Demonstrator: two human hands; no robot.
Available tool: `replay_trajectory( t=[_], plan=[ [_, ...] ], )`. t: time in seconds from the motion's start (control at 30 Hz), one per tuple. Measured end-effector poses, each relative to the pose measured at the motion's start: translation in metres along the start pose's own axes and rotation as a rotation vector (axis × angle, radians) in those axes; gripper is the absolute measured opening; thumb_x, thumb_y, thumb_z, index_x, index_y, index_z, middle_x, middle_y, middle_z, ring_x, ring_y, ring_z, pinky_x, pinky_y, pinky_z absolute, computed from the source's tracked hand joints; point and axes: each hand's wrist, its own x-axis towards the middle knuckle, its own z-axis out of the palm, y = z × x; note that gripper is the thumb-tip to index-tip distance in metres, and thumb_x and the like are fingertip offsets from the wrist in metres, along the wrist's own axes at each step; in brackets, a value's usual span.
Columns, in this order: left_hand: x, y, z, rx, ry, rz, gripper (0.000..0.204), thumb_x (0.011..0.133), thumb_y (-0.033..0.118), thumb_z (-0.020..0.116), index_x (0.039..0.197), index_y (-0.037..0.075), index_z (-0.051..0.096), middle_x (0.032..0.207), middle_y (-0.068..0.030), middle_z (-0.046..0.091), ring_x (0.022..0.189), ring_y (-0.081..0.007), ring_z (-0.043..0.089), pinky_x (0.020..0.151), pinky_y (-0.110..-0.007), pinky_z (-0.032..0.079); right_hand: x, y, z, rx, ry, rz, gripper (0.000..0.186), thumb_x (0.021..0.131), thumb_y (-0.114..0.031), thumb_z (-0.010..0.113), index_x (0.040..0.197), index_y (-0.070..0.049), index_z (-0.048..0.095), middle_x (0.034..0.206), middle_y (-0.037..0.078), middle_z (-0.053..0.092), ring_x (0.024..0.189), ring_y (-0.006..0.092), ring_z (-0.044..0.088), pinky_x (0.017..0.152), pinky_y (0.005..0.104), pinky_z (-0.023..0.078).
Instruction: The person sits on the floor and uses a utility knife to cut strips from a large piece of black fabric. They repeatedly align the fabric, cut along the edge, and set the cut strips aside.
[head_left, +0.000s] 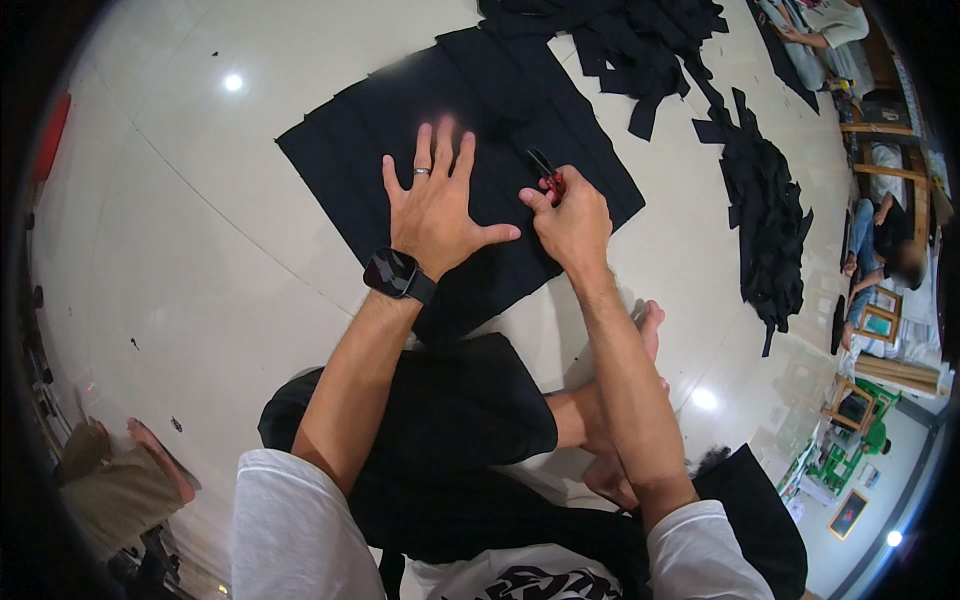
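Observation:
My left hand (440, 205) lies with fingers spread on a square of black cloth (350, 150), a ring on one finger and a black watch on the wrist. The cloth is laid on the tiled floor and shows several parallel edges or creases. To the right, my right hand (570, 215) is closed on small scissors (551, 175) with red handles and dark blades, which point up and leftward over the cloth.
Piles of black cut strips (760, 220) lie right and at the top (610, 40). My folded legs (420, 400) are below. At the left is another person's bare foot (160, 465). Several people (880, 250) and wooden furniture (890, 170) line the right side.

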Motion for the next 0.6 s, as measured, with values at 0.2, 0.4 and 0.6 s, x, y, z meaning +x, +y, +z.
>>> replay_trajectory(
  t=[0.2, 0.4, 0.6],
  plan=[
    [0.004, -0.002, -0.012, -0.144, -0.034, -0.036, 0.106, 0.062, 0.054, 0.094, 0.147, 0.008, 0.050, 0.168, -0.0182, 0.028, 0.159, -0.0363, 0.018, 0.117, -0.076, 0.016, 0.004, -0.009, -0.012, 0.001, -0.124, 0.071, 0.032, 0.088, -0.032, 0.080, 0.097, -0.003, 0.068, 0.095, 0.015, 0.075, 0.092, 0.0375, 0.072, 0.079, 0.0454, 0.054],
    [0.009, 0.001, -0.019, -0.158, -0.145, -0.074, 0.104, 0.060, 0.052, 0.097, 0.145, 0.014, 0.052, 0.172, -0.0188, 0.022, 0.161, -0.0361, 0.014, 0.120, -0.074, 0.006, 0.020, 0.007, -0.030, 0.186, -0.293, 0.098, 0.041, 0.094, -0.040, 0.074, 0.099, 0.001, 0.071, 0.087, 0.018, 0.074, 0.081, 0.0327, 0.071, 0.076, 0.0426, 0.053],
    [0.008, -0.020, 0.004, -0.093, 0.074, -0.029, 0.060, 0.093, 0.034, 0.074, 0.146, 0.013, 0.054, 0.169, -0.0197, 0.028, 0.158, -0.0373, 0.024, 0.118, -0.072, 0.016, 0.020, -0.023, -0.027, 0.152, -0.221, -0.037, 0.036, 0.093, -0.033, 0.074, 0.092, 0.002, 0.070, 0.078, 0.018, 0.070, 0.072, 0.0304, 0.068, 0.071, 0.0416, 0.051]
  ],
)
